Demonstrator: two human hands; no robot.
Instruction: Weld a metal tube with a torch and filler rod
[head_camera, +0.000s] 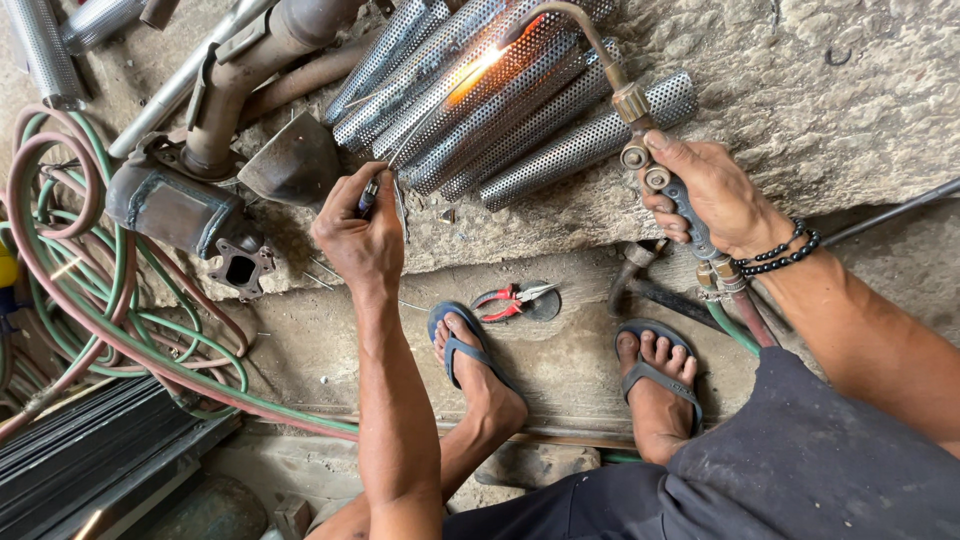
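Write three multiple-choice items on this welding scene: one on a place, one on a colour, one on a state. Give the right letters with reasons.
1. Where do the red-handled pliers lie?
A. on the ground between the two feet
B. on top of the perforated tubes
C. in the left hand

2. What colour are the beads of the bracelet on the right wrist?
A. white
B. black
C. yellow

3. What is the state of the torch in the right hand?
A. lit, its tip glowing on the perforated tubes
B. unlit, laid on the ground
C. taken apart

Key: 1 A, they lie on the ground between the sandalled feet; 2 B, the beads are dark black; 3 A, a bright orange glow shows at the tip while the left hand holds a thin rod toward it.
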